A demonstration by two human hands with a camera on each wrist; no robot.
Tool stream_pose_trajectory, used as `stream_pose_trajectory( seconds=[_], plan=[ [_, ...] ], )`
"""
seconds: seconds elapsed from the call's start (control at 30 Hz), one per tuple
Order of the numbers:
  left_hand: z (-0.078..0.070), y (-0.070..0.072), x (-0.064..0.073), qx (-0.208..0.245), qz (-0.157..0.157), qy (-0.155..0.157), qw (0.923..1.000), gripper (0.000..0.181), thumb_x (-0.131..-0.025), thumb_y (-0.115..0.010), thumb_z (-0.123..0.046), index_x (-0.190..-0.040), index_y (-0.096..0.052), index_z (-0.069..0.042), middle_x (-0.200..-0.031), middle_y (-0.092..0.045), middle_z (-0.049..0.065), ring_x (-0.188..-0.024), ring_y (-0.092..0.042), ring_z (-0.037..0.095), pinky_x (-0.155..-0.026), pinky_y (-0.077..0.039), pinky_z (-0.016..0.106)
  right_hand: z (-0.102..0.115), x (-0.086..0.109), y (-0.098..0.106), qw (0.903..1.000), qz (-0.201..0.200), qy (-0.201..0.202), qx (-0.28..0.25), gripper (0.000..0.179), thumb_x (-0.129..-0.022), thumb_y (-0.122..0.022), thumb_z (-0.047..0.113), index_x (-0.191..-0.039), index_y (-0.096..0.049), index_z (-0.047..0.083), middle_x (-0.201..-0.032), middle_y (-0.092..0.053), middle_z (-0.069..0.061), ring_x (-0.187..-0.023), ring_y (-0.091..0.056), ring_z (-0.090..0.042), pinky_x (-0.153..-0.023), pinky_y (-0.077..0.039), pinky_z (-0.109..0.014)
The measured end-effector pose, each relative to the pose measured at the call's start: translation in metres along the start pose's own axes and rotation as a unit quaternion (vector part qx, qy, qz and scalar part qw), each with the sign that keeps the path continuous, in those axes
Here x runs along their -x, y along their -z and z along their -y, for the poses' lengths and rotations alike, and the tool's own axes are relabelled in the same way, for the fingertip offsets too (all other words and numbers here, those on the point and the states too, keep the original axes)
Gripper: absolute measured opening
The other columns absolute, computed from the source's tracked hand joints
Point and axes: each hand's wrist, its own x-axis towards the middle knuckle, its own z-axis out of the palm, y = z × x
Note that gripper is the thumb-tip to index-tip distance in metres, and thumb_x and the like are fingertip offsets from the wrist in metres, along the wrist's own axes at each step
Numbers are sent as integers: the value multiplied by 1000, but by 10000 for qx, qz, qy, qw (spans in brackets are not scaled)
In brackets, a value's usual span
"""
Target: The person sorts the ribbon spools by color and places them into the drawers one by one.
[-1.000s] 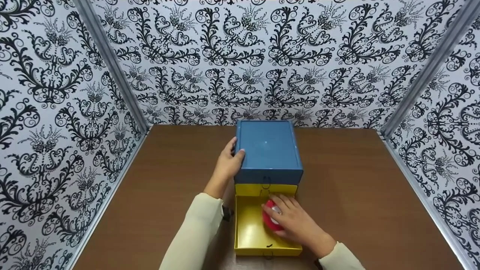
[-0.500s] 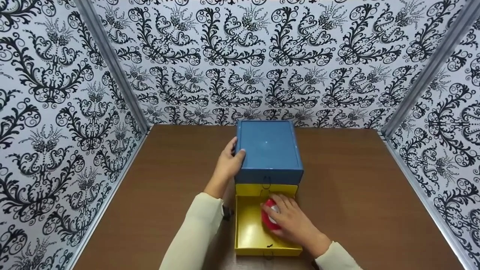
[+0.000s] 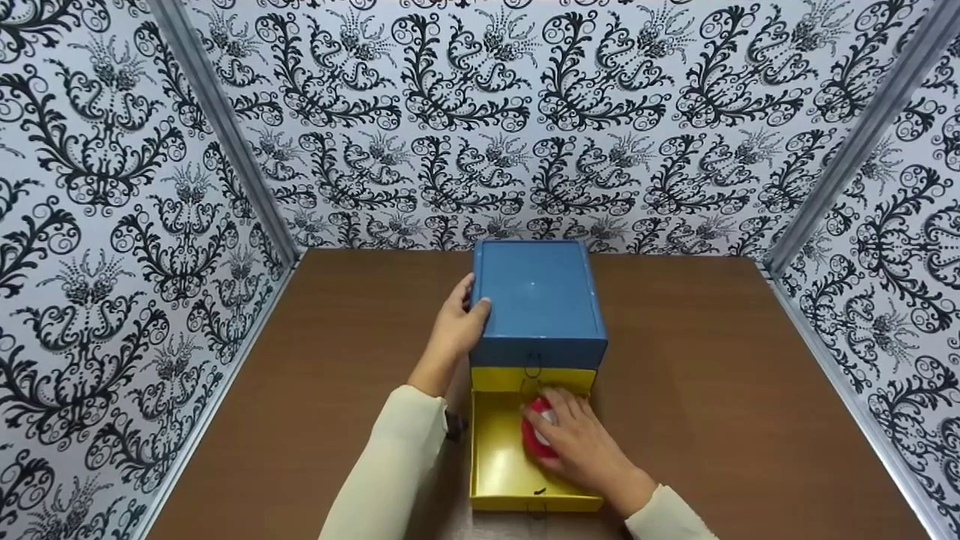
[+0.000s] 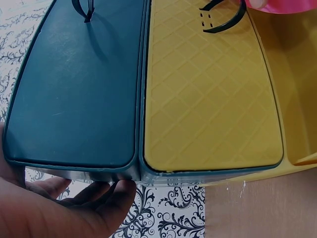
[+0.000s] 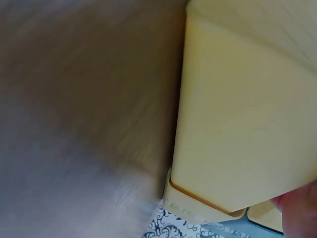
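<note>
A small drawer unit (image 3: pixel 536 289) with a blue top stands on the table, its lowest yellow drawer (image 3: pixel 491 457) pulled out. My left hand (image 3: pixel 456 328) rests against the unit's left side, thumb on the top edge; the left wrist view shows its fingers (image 4: pixel 106 198) touching the side wall. Inside the drawer, my right hand (image 3: pixel 589 442) holds a round red thing (image 3: pixel 531 435) with a whitish middle, partly covered by the fingers. Only a pink-red edge (image 4: pixel 285 6) of it shows in the left wrist view. The right wrist view catches the drawer's outer wall (image 5: pixel 237 124) and one fingertip (image 5: pixel 299 210).
Above the open drawer are a shut yellow drawer front (image 3: pixel 491 379) and a blue one (image 3: pixel 499 352), each with a dark loop handle. The brown table (image 3: pixel 720 375) extends to both sides. Patterned walls (image 3: pixel 480 112) enclose it at the back and sides.
My right hand and the red thing have shifted very slightly left within the drawer. The left hand and the drawer unit stay where they were.
</note>
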Motion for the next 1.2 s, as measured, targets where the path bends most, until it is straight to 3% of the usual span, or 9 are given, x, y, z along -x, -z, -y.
stream_pose_trajectory(
  seconds=[0.27, 0.53, 0.77, 1.2],
  plan=[
    [1, 0, 0, 18, -16, 60, 10000, 56, -91, -54, -20, -143, -34, -14, -137, -44, 12, -120, -44, 26, -96, -38, 41, 3, 0, -2, 9999, -101, -30, 55, 69, -70, -76, 41, -130, -51, 21, -133, -36, -18, -117, -38, -37, -89, -40, -55],
    [1, 1, 0, 12, 1, -5, 10000, 57, -91, -54, -20, -143, -34, -14, -138, -42, 12, -121, -43, 26, -96, -37, 41, 4, -1, -1, 9997, 185, -137, 9, 70, -68, -79, 39, -128, -49, 19, -137, -32, -19, -119, -36, -37, -89, -40, -55],
    [-2, 2, 2, -237, -51, -193, 9995, 55, -91, -54, -18, -142, -35, -10, -135, -45, 15, -121, -44, 29, -96, -38, 43, 5, -2, 1, 9996, 153, -217, -81, 64, -68, -78, 38, -123, -51, 18, -136, -33, -18, -116, -39, -36, -89, -40, -54],
    [0, 1, 1, -200, -58, -105, 9997, 56, -91, -54, -20, -143, -34, -12, -136, -44, 14, -122, -42, 28, -99, -36, 42, 5, -1, 2, 9992, 279, -278, -112, 65, -69, -77, 40, -125, -51, 20, -137, -31, -17, -119, -36, -35, -91, -39, -54]
  ],
)
